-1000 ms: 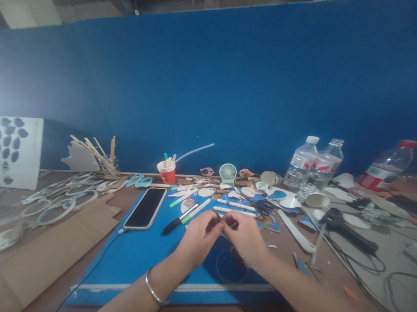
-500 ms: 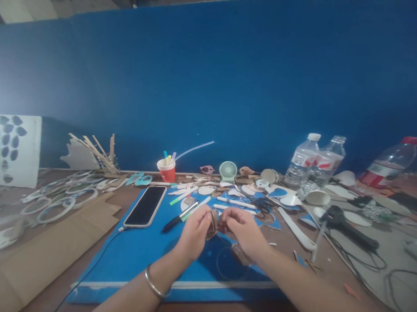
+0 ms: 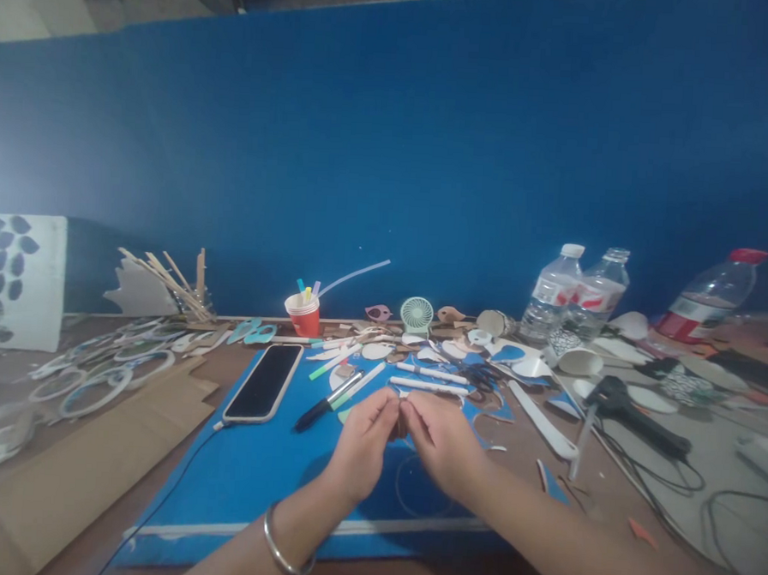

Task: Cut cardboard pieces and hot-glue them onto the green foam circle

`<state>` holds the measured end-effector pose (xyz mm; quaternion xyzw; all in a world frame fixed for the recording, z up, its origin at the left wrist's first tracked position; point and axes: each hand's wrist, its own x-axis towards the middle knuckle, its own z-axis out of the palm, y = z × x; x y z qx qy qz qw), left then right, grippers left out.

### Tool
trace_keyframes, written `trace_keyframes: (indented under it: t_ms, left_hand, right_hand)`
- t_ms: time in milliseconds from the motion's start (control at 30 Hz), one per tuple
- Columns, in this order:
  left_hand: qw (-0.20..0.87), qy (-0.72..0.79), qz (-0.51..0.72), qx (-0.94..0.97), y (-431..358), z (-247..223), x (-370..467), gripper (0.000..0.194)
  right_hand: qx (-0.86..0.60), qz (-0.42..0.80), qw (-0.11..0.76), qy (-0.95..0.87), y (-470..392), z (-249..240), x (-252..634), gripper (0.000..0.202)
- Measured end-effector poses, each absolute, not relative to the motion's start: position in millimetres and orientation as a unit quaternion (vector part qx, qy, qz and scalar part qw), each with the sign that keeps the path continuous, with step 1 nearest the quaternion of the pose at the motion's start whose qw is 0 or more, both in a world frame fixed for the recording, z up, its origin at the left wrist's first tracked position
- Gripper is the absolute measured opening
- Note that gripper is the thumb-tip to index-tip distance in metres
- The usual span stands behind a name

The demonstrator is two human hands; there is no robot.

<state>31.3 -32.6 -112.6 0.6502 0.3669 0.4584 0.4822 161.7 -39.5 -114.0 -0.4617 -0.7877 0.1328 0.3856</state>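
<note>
Fingers of the left hand (image 3: 364, 445) and right hand (image 3: 446, 443) meet at the near side of the pens, both curled, thumbs pressed in. Small brown piece (image 3: 402, 423) sits between the 2 sets of fingertips, mostly covered; can't tell its shape or material. Looks pinched from both sides. Can't see whether either palm hides anything else.

Progress, my read: piece is mid-handling, held up over the blue mat (image 3: 219, 485). Can't tell what's finished on it or what's left. Already shaped, by the look of them: pink bird cut-out (image 3: 377, 312) and tan bird cut-out (image 3: 450, 314), past the hands, 1 on each side of the mini fan (image 3: 416, 315). Loose scraps are spread beyond both hands.

Pose: forearms come in from the near edge and converge, left wrist wearing a silver bangle (image 3: 273, 546). Backs of both hands face up, thumbs toward the wearer.

Around the hands: capped black marker (image 3: 311, 415) just left of the left hand, smartphone (image 3: 264, 382) further left with its cable attached. 2 white pens (image 3: 432, 373) lie just beyond the fingertips. Glue gun (image 3: 638, 418) is well off to the right of the right hand, its cord trailing. Paper cup (image 3: 303, 321) stands upright, beyond and left of the left hand.
</note>
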Motion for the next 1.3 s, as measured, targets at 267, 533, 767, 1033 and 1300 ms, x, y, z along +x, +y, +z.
trace_keyframes:
  t_ms: [267, 533, 767, 1033, 1300]
  left_hand:
    - [0.619, 0.297, 0.488, 0.539, -36.0, -115.3, 35.3, 0.030]
    - [0.672, 0.229, 0.532, 0.461, -44.0, -109.3, 42.6, 0.026]
    - [0.678, 0.227, 0.563, 0.414, -45.1, -110.5, 46.0, 0.023]
    - [0.659, 0.236, 0.604, 0.381, -41.5, -112.9, 44.2, 0.015]
    - [0.612, 0.269, 0.659, 0.346, -3.8, -116.0, 13.9, 0.010]
  right_hand:
    - [-0.419, 0.328, 0.487, -0.692, -42.7, -109.3, 159.6, 0.030]
    - [-0.384, 0.390, 0.568, -0.615, -42.5, -114.4, 153.7, 0.031]
    - [-0.391, 0.433, 0.615, -0.531, -43.6, -123.5, 148.1, 0.031]
    - [-0.407, 0.474, 0.641, -0.447, -40.4, -132.1, 146.1, 0.032]
    - [-0.504, 0.307, 0.630, -0.505, -13.7, -109.1, 188.8, 0.029]
